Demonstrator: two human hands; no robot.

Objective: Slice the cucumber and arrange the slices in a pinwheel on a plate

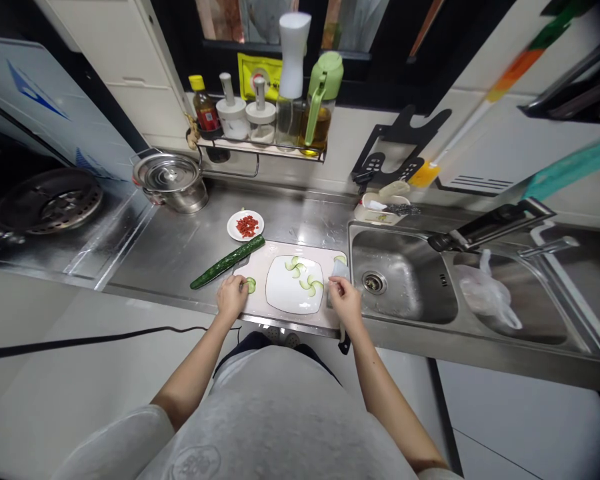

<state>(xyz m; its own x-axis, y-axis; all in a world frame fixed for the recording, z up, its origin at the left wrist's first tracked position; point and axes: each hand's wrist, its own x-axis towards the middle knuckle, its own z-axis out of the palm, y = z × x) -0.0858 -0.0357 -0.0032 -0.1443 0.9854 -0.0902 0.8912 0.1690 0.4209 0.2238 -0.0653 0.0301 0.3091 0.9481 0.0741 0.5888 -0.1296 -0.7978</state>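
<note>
Few cuke slices (251, 285) on board (258, 307), left of plate (280, 287). L hand (231, 297) at them, R hand (347, 301) near knife blade (341, 269); how far open/what held: can't tell, both. Slices prob. light, floppy, slippery; pinch rim gently.

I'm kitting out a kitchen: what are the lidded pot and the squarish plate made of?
The lidded pot looks like polished stainless steel, judging by its silvery, mirror-like shine. The squarish plate looks like glazed white ceramic, smooth and glossy, though plastic is possible.
</note>
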